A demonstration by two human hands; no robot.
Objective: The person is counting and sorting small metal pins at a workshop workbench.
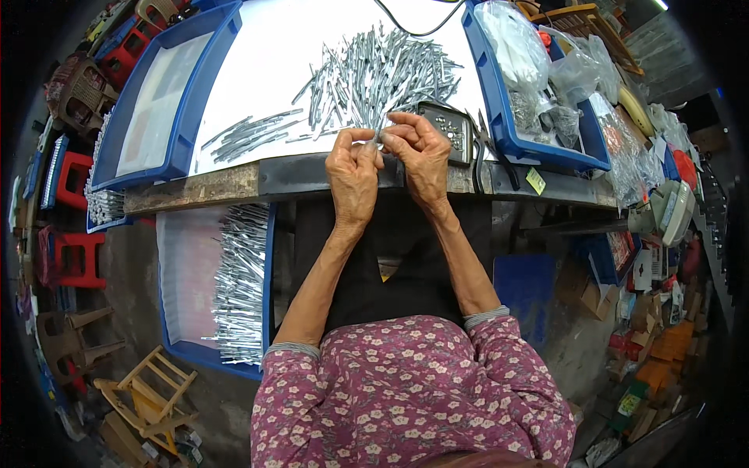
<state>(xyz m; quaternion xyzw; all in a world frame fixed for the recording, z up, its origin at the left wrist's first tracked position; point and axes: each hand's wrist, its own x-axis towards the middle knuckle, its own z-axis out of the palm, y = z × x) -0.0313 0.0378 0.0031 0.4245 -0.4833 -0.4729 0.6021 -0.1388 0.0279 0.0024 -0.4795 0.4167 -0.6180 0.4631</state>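
Note:
My left hand and my right hand meet at the table's front edge, fingertips pinched close together. Whatever they hold between them is too small and too covered by fingers to name. Just beyond my fingers lies a big heap of thin silvery metal rods. A looser row of similar rods is spread to the left. Beside my right hand sits a dark shallow tray with tiny parts in it. Pliers with dark handles lie right of that tray, their handles reaching over the edge.
A blue bin stands at the table's left, and another blue bin with plastic bags at its right. Below the edge, a blue crate holds many rods. A black cable curves at the back. Wooden stools lie lower left.

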